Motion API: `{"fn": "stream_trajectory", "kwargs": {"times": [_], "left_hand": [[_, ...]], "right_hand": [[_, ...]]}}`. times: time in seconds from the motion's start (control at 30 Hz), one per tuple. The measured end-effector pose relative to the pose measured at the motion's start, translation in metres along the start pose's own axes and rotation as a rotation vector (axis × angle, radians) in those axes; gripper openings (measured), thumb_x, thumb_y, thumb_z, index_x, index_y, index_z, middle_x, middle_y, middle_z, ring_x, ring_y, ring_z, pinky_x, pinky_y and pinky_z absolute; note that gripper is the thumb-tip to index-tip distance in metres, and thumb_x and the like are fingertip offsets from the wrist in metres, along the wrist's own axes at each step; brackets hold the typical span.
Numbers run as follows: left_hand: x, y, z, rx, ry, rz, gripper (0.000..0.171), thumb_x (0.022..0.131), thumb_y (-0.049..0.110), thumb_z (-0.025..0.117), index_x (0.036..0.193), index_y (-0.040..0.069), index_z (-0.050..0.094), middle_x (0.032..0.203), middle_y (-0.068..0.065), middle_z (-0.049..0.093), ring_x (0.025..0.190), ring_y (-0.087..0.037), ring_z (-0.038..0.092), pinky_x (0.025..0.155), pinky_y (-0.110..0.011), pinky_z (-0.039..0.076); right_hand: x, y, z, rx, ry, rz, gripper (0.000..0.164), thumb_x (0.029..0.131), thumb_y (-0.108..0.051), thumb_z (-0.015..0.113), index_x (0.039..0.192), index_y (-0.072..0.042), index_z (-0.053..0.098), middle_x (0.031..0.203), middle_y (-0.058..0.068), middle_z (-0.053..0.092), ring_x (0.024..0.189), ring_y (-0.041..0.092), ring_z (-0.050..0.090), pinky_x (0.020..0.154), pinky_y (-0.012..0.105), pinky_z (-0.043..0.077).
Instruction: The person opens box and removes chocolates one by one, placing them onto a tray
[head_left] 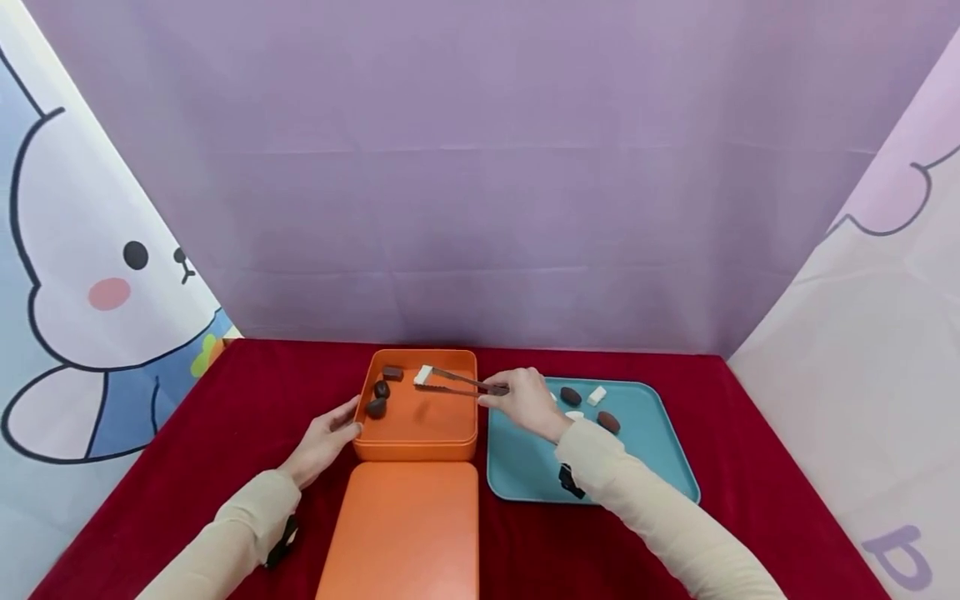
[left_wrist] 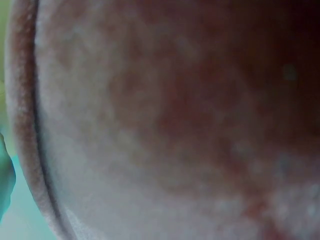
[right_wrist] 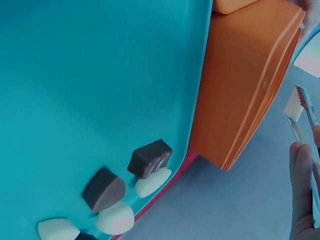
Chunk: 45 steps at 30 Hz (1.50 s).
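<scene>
My right hand point(head_left: 528, 404) holds a pair of metal tongs point(head_left: 465, 383) reaching over the orange box point(head_left: 442, 429) from its right side. A white block-shaped chocolate point(head_left: 423, 375) is pinched between the toothed tips, above the box floor. Inside the box, along its left side, sit a dark rectangular chocolate point(head_left: 392, 373) and two rounded dark ones point(head_left: 377, 408). My left hand point(head_left: 322, 442) rests its fingers and thumb against the box's left wall. Skin fills the left wrist view, blurred and close up.
A blue tray point(head_left: 525, 467) right of the box carries dark chocolates point(right_wrist: 104, 190) and white chocolates point(right_wrist: 115, 218), partly behind my right forearm in the head view. An orange lid point(head_left: 408, 525) lies in front of the box. Red cloth point(head_left: 765, 483) covers the table; a purple curtain point(head_left: 480, 183) hangs behind.
</scene>
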<state>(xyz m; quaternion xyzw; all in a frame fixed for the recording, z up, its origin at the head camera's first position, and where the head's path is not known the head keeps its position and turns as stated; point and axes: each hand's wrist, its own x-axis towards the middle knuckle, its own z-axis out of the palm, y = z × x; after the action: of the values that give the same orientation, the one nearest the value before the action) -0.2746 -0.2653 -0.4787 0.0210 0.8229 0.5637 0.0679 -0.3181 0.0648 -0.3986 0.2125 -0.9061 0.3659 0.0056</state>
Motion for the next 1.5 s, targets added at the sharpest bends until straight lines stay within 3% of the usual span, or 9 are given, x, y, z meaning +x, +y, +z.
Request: {"fn": "stream_trajectory", "kwargs": {"times": [0.43,0.63,0.83,1.07,1.23,1.5], "left_hand": [[-0.001,0.002,0.0,0.0,0.007,-0.013,0.06,0.095,0.017,0.048,0.147,0.013,0.019,0.148,-0.015,0.029,0.134,-0.031,0.031,0.105,-0.048,0.033],[-0.002,0.005,0.002,-0.005,0.001,-0.007,0.06,0.095,0.017,0.048,0.148,0.011,0.018,0.148,-0.017,0.028,0.133,-0.032,0.031,0.105,-0.047,0.033],[-0.001,0.007,0.002,-0.01,0.006,-0.001,0.06,0.095,0.015,0.047,0.147,0.01,0.018,0.148,-0.017,0.027,0.134,-0.032,0.031,0.105,-0.047,0.032],[0.0,0.004,-0.001,0.007,0.014,-0.008,0.06,0.095,0.017,0.048,0.147,0.013,0.02,0.148,-0.017,0.029,0.133,-0.032,0.031,0.105,-0.047,0.033],[0.001,0.003,0.0,0.012,0.015,-0.012,0.059,0.095,0.016,0.048,0.147,0.014,0.021,0.146,-0.017,0.032,0.132,-0.031,0.035,0.104,-0.047,0.034],[0.001,0.003,-0.001,0.024,0.008,-0.015,0.06,0.095,0.017,0.049,0.147,0.013,0.02,0.146,-0.017,0.031,0.132,-0.031,0.034,0.104,-0.047,0.035]], "right_hand": [[-0.02,0.009,-0.027,0.032,0.017,0.031,0.022,0.08,-0.023,0.071,0.099,-0.012,0.072,0.074,-0.002,0.069,0.053,0.009,0.056,0.045,0.027,0.045],[-0.027,0.014,-0.035,0.079,0.024,0.091,0.022,0.079,-0.02,0.072,0.099,-0.012,0.072,0.076,0.0,0.069,0.051,0.021,0.059,0.048,0.028,0.049],[-0.034,0.014,-0.045,0.025,0.055,0.031,0.027,0.078,-0.021,0.072,0.102,-0.008,0.072,0.082,0.002,0.071,0.064,0.01,0.062,0.051,0.025,0.049],[-0.047,0.024,-0.054,0.015,0.056,0.059,0.029,0.078,-0.024,0.072,0.103,-0.008,0.071,0.08,0.001,0.071,0.058,0.008,0.058,0.044,0.023,0.037],[-0.057,0.037,-0.056,0.009,0.044,0.059,0.027,0.08,-0.022,0.07,0.103,-0.008,0.071,0.082,0.0,0.071,0.06,0.008,0.055,0.047,0.022,0.038],[-0.072,0.054,-0.057,-0.042,0.051,0.062,0.025,0.079,-0.023,0.071,0.1,-0.008,0.072,0.064,-0.004,0.063,0.044,0.009,0.042,0.042,0.022,0.033]]}}
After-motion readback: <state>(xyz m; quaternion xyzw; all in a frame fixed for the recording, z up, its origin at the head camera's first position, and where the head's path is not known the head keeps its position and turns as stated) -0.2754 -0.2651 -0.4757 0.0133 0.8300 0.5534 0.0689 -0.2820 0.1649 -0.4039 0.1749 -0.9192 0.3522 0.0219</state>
